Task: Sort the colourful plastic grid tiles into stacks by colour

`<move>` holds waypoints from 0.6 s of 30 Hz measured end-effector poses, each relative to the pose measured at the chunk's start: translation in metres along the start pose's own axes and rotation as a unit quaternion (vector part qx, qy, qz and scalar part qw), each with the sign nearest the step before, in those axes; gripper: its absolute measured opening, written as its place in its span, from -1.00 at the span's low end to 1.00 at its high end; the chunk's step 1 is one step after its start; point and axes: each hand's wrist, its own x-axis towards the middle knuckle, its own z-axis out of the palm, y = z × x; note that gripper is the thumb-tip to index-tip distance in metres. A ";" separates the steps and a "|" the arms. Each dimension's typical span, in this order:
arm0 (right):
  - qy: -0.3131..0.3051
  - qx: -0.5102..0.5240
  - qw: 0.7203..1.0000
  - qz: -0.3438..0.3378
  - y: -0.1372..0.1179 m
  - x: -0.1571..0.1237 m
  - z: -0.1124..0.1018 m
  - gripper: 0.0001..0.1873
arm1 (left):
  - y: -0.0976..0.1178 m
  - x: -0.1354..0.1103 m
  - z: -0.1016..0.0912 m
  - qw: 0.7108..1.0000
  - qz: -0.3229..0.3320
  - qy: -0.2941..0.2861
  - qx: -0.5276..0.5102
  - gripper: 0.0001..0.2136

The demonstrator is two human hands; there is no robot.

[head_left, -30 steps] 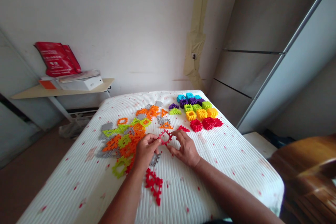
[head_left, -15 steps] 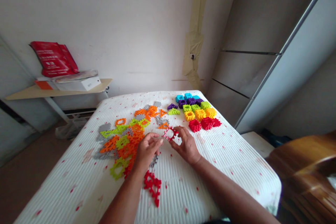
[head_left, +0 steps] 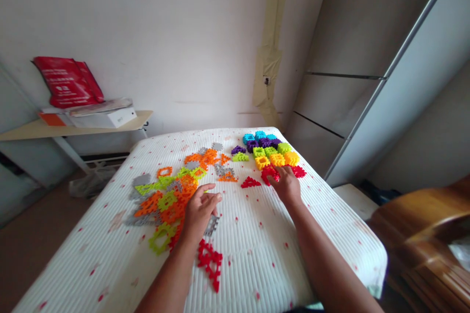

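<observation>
My right hand (head_left: 286, 185) is at the red row of stacked interlocking plastic tiles (head_left: 270, 174), its thumb and fingers closed around red tiles there. The fingers partly cover the stack, so single tiles are hard to tell apart. My left hand (head_left: 200, 209) hovers beside the mixed heap, thumb and index finger apart, with nothing seen between them. Under and left of it lie loose orange tiles (head_left: 173, 212), a lime tile with a round hole (head_left: 161, 238) and a grey tile (head_left: 212, 225). Red triangular pieces (head_left: 211, 264) lie nearer me.
Behind the red row stand yellow (head_left: 277, 159), green (head_left: 270, 151), purple (head_left: 264, 142) and blue stacks (head_left: 260, 135). Small red triangles (head_left: 250, 182) lie left of them. A side table (head_left: 141, 120) holds a white box and a red bag (head_left: 68, 83). Wooden furniture (head_left: 414, 215) is at right.
My right hand has moved right, from the middle of the table to the red stacks, taking the red round-holed tile away from my left hand. The left hand stayed nearly in place.
</observation>
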 end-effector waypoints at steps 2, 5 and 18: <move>-0.012 -0.007 1.000 -0.002 -0.002 0.001 0.000 -0.61 | 0.001 0.000 0.000 1.000 0.000 -0.002 0.003 -0.57; -0.023 -0.026 0.999 0.003 -0.003 0.002 0.000 -0.61 | 0.002 0.000 0.000 1.000 -0.001 -0.005 0.006 -0.57; -0.059 -0.066 0.996 0.019 -0.004 0.002 0.004 -0.60 | 0.003 -0.001 0.000 1.000 -0.001 -0.005 0.013 -0.57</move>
